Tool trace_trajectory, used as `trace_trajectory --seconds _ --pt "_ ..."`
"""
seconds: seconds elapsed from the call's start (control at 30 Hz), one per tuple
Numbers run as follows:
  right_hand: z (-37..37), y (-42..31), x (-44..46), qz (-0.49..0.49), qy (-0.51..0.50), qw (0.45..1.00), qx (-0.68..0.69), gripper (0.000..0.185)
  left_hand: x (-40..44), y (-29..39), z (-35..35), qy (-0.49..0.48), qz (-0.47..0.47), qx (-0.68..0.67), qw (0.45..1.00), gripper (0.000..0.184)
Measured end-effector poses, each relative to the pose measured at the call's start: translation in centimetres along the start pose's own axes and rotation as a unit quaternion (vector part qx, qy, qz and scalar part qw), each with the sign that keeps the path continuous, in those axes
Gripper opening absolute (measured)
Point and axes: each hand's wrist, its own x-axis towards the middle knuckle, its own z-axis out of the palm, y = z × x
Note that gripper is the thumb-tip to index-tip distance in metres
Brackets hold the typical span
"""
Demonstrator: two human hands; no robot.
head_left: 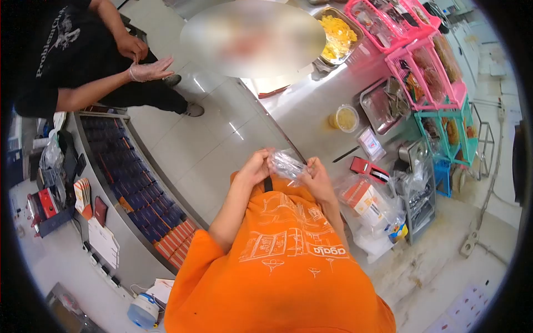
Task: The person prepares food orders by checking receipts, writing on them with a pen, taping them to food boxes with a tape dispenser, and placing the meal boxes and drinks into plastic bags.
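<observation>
In front of my orange shirt I hold a crumpled piece of clear, shiny plastic with both hands. It may be a bag or a wrapper; its kind does not show. My left hand closes on its left end, fingertips pinched. On the opposite end, my right hand grips it with bent fingers. The metal counter lies just beyond my hands. On it, nearest my right hand, are a red tape dispenser and a plastic bag with an orange-and-white packet.
A tub with yellowish contents, a metal tray and pink baskets stand on the counter. A co-worker stands at upper left, wearing a clear glove. Shelves of dark boxes line the left. The top centre is blurred.
</observation>
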Motion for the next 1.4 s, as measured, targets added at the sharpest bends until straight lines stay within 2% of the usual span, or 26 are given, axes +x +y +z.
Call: trace_trajectory --seconds 0.1,0.13,0.17,0.23,0.27,0.33,0.37,0.43,0.47,0.5,0.57,0.63,0.7,0.73,0.77,0.8,0.83,0.87,0.97,1.07,1.13,1.17,1.23,1.27,1.37,1.4 --pt "-3.0 5.3 3.6 -0.097 0.176 0.946 -0.256 0.025 -2.5 -0.4 3.8 -0.117 -0.023 0.161 0.980 0.022" --pt "-3.0 5.4 4.6 -0.139 0.241 0.905 -0.321 0.027 -3.3 -0.7 6.1 -0.099 0.016 0.272 0.957 0.025" --pt "-3.1 5.5 4.7 -0.123 0.247 0.941 -0.198 0.029 -3.0 -1.1 6.2 -0.033 0.080 0.380 0.921 0.026" --pt "-2.8 3.9 4.8 -0.094 0.242 0.964 0.056 0.032 -1.2 -1.5 5.5 0.099 0.211 0.568 0.789 0.026" --pt "-2.1 2.6 3.8 -0.055 0.134 0.979 0.146 0.032 0.4 -1.3 4.0 0.156 0.266 0.603 0.736 0.027" --pt "-1.0 0.7 1.7 0.022 -0.086 0.945 0.315 0.034 0.8 0.2 4.7 0.234 0.272 0.602 0.714 0.028" --pt "-1.3 0.8 1.8 -0.002 -0.073 0.979 0.191 0.032 0.7 0.5 5.2 0.274 0.271 0.599 0.702 0.028" --pt "-2.1 1.8 2.1 -0.043 -0.038 0.997 -0.061 0.030 0.3 0.7 6.1 0.205 0.187 0.293 0.915 0.029" --pt "-2.4 2.6 2.9 -0.066 0.031 0.989 -0.129 0.030 0.3 0.7 6.5 0.158 0.129 0.125 0.971 0.029" --pt "-2.9 3.3 4.2 -0.087 0.107 0.971 -0.197 0.029 0.4 0.2 6.3 0.098 0.089 0.135 0.982 0.031" --pt "-4.4 4.3 6.2 -0.129 0.208 0.922 -0.300 0.030 0.4 -1.4 5.5 -0.028 -0.005 0.146 0.989 0.034" --pt "-5.2 4.8 7.6 -0.173 0.246 0.877 -0.373 0.035 -0.4 0.1 7.1 0.030 0.059 0.371 0.926 0.032" --pt "-7.3 0.5 6.7 -0.053 -0.085 0.970 -0.223 0.048 -0.5 1.5 7.0 0.066 0.150 0.526 0.835 0.029" --pt "-8.2 -2.2 6.5 0.006 -0.257 0.957 -0.132 0.055 -0.5 2.2 6.4 0.078 0.206 0.570 0.792 0.026" --pt "-9.1 -4.3 6.8 -0.121 -0.144 0.953 -0.239 0.066 0.9 2.9 4.7 0.089 0.239 0.587 0.768 0.023" --pt "-9.8 -6.0 7.6 -0.242 -0.027 0.911 -0.334 0.077 3.0 3.3 2.2 0.102 0.270 0.604 0.743 0.021" --pt "-10.1 -7.4 9.0 -0.260 0.098 0.847 -0.454 0.080 4.2 3.5 0.7 0.115 0.296 0.622 0.716 0.019" --pt "-10.4 -8.0 10.3 -0.264 0.219 0.755 -0.559 0.084 4.6 3.4 1.0 0.122 0.274 0.585 0.753 0.022" --pt "-11.4 -8.0 13.1 -0.072 0.184 0.744 -0.638 0.087 6.9 2.9 4.5 0.149 0.179 0.463 0.855 0.032" --pt "-9.5 -10.1 9.8 -0.021 0.274 0.809 -0.520 0.084 8.3 2.1 7.8 0.198 0.047 0.333 0.921 0.037" --pt "-9.6 -7.8 8.4 -0.136 0.261 0.878 -0.377 0.078 10.2 0.5 7.8 0.243 0.002 0.262 0.934 0.037" --pt "-9.4 -6.8 7.1 -0.188 0.256 0.900 -0.297 0.076 10.7 -0.4 8.0 0.214 -0.009 0.232 0.949 0.038" --pt "-6.6 -5.2 5.5 -0.182 0.236 0.932 -0.208 0.073 11.7 -2.2 8.3 0.150 -0.032 0.170 0.973 0.041" --pt "-5.2 -4.7 5.0 -0.179 0.225 0.943 -0.164 0.072 12.2 -2.5 7.7 0.009 -0.033 0.140 0.990 0.043" --pt "-4.8 -0.7 6.4 -0.253 0.281 0.910 -0.169 0.072 9.6 -2.1 11.2 -0.060 -0.048 -0.004 0.997 0.043" --pt "-5.1 0.1 6.6 -0.269 0.279 0.907 -0.166 0.073 8.0 -1.9 13.1 -0.006 -0.046 0.030 0.998 0.045"
